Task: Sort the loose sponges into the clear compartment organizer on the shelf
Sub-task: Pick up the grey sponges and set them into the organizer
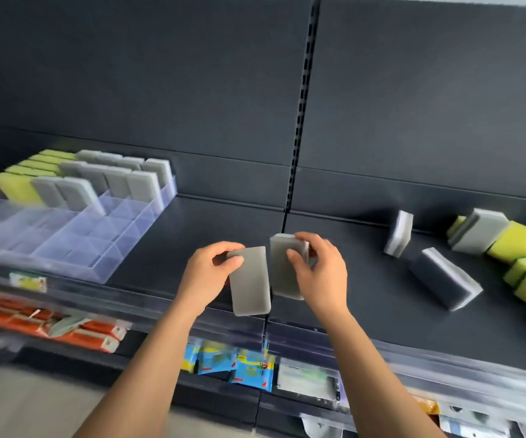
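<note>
Grey foam: the left hand (205, 275) pinches one sponge (250, 287), the right hand (321, 273) grips another sponge (282, 267), above the shelf (366, 295) near its front edge, right of the organizer (75, 241). Fingertip holds could let either fall off it.

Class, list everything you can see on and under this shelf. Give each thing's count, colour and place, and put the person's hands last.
shelf: one, dark grey, across the view
clear compartment organizer: one, clear, left on the shelf
yellow sponges: several, yellow, organizer's back left
filed grey sponges: about ten, grey, organizer's back rows
loose sponges: at least five, grey, dark grey and yellow, right on the shelf
left-hand sponge: one, grey, centre
right-hand sponge: one, grey, beside it
orange packs: several, orange, lower left
blue packets: several, blue, lower centre
left hand: grips one sponge
right hand: grips the other
</note>
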The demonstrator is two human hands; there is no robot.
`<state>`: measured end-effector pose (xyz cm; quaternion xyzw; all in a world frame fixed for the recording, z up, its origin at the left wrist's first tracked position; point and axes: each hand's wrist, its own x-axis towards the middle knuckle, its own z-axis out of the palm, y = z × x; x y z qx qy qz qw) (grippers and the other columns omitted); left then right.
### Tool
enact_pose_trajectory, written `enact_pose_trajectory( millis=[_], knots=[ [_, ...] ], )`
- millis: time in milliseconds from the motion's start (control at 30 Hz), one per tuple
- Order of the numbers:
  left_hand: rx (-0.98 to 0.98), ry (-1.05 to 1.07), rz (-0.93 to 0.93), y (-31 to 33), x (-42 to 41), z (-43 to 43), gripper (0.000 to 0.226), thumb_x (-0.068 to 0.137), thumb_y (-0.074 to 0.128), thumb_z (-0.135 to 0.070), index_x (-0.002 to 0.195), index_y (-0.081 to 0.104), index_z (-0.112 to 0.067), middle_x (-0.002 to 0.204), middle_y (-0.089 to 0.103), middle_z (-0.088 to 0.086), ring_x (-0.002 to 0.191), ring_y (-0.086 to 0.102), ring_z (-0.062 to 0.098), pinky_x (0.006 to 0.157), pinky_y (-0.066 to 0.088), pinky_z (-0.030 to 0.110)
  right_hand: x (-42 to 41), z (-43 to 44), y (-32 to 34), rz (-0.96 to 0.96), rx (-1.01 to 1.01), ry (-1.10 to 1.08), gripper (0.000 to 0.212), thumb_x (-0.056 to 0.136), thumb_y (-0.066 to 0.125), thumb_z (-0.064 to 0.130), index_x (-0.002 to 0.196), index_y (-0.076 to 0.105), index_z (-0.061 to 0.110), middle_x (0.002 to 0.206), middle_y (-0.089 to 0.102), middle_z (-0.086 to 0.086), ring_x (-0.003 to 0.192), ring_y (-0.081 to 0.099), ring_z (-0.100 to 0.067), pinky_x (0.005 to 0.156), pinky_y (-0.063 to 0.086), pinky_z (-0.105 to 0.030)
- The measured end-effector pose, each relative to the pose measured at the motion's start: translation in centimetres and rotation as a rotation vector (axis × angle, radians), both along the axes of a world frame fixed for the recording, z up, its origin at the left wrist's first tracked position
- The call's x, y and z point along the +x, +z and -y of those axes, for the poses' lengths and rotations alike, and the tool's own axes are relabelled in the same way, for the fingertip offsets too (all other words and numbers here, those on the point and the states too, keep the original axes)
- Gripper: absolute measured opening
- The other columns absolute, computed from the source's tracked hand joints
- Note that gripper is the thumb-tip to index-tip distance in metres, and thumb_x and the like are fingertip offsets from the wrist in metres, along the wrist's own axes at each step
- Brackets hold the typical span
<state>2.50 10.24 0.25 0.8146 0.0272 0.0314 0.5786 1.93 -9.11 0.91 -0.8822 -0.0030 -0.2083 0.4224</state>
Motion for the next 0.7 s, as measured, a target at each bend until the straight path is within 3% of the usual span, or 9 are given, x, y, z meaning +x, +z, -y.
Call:
enact_pose_trajectory(
  millis=[200, 300, 433, 700],
  knots=[
    [0.048, 0.065, 0.032, 1.0, -1.2, -7.0, 0.021, 0.085, 0.064, -0.019, 0.097, 0.066, -0.036, 0.103, 0.065, -0.008, 0.097, 0.06, 0.014, 0.08, 0.055, 0.045, 0.4, -7.3, 0.7, 0.029, 0.041, 0.06, 0.022, 0.083, 0.068, 0.022, 0.103, 0.063, 0.026, 0.089, 0.056, 0.009, 0.074, 0.055, -0.013, 0.07, 0.045, -0.026],
    [0.066, 0.095, 0.055, 1.4, -1.6, -11.8, 0.025, 0.083, 0.065, -0.022, 0.09, 0.065, -0.045, 0.103, 0.065, -0.011, 0.096, 0.06, 0.014, 0.08, 0.054, 0.046, 0.3, -12.4, 1.2, 0.029, 0.055, 0.091, 0.02, 0.083, 0.067, 0.022, 0.102, 0.063, 0.026, 0.09, 0.056, 0.01, 0.074, 0.055, -0.013, 0.069, 0.042, -0.024],
    [0.1, 0.118, 0.081, 2.1, -2.0, -17.4, 0.021, 0.084, 0.065, -0.021, 0.096, 0.066, -0.038, 0.105, 0.065, -0.009, 0.097, 0.06, 0.016, 0.081, 0.055, 0.044, 0.5, -18.4, 1.3, 0.049, 0.07, 0.101, 0.02, 0.083, 0.067, 0.021, 0.101, 0.063, 0.027, 0.091, 0.057, 0.009, 0.074, 0.057, -0.014, 0.068, 0.042, -0.024],
    [0.101, 0.129, 0.119, 3.1, -1.1, -25.9, 0.024, 0.083, 0.065, -0.016, 0.092, 0.066, -0.039, 0.1, 0.067, -0.009, 0.092, 0.062, 0.014, 0.079, 0.055, 0.044, 1.6, -26.9, 1.8, 0.078, 0.066, 0.107, 0.02, 0.083, 0.068, 0.021, 0.102, 0.062, 0.026, 0.091, 0.054, 0.011, 0.075, 0.057, -0.013, 0.067, 0.04, -0.021]
  ],
)
